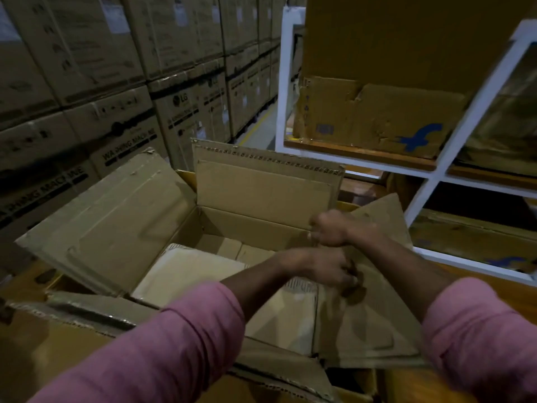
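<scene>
A large cardboard box (261,196) stands open in front of me, its left flap (116,225) and far flap spread out and up. Inside lie pale flat cardboard packs (186,271). The right flap (374,324) is folded partly inward. My left hand (322,269) reaches across and grips the inner edge of that right flap. My right hand (331,231), fingers curled, holds the same flap further back, near the box's far corner. Both forearms wear pink sleeves.
Stacked washing-machine cartons (96,91) form a wall at the left and back. A white metal rack (430,167) at the right holds worn brown cartons (374,117) on wooden shelves. A narrow aisle of floor (261,129) runs between them.
</scene>
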Available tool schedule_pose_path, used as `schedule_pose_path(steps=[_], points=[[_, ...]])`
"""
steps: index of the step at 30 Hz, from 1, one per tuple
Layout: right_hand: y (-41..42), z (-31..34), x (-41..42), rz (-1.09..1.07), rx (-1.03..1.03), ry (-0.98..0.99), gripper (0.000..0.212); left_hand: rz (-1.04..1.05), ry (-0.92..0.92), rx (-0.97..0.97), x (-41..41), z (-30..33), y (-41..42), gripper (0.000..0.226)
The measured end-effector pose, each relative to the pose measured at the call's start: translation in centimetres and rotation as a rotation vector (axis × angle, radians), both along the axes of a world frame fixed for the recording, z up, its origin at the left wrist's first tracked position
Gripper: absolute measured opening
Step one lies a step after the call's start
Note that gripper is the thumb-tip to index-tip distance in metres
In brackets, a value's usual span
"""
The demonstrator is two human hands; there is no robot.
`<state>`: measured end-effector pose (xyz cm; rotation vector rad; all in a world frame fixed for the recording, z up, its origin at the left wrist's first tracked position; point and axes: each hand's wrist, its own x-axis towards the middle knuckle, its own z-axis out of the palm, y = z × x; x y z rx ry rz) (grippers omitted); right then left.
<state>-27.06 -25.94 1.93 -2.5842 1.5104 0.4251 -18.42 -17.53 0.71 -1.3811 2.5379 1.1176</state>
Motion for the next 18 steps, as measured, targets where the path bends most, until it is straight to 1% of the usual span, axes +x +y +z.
schedule_pose_path(steps=[2, 3, 5, 7, 8, 10, 12, 14, 18], points=[[0.8, -1.1, -1.0, -0.002, 0.094, 0.036, 0.041, 0.025, -0.012, -0.014, 1.2, -0.2, -0.1, 0.03], [1.1, -1.5, -1.4, -0.012, 0.101, 0.041, 0.039, 0.035, -0.037, 0.003, 2.0, -0.6, -0.1, 0.025], [1.6, -2.2, -1.9, -0.032, 0.084, 0.033, 0.038, 0.082, -0.21, 0.02, 3.6, -1.4, 0.2, 0.022], [1.7, -2.5, -2.1, -0.039, 0.074, 0.003, 0.041, 0.166, -0.405, 0.032, 5.3, -2.6, 0.5, 0.039], [1.7, -2.5, -2.1, -0.048, 0.077, -0.013, 0.041, 0.208, -0.463, 0.065, 6.1, -3.2, 0.6, 0.047], [1.9, -2.4, -2.0, -0.047, 0.083, -0.043, 0.039, 0.255, -0.524, 0.093, 7.1, -4.0, 0.7, 0.054], [2.0, -2.2, -1.6, -0.02, 0.085, -0.054, 0.037, 0.256, -0.569, 0.078, 7.6, -3.9, 0.9, 0.056], [2.0, -2.3, -1.0, 0.002, 0.079, -0.059, 0.037, 0.243, -0.581, 0.009, 7.4, -3.0, 1.1, 0.056], [0.9, -2.2, 0.1, 0.025, 0.042, -0.11, 0.042, 0.273, -0.637, -0.218, 6.9, 0.5, 2.1, 0.052]])
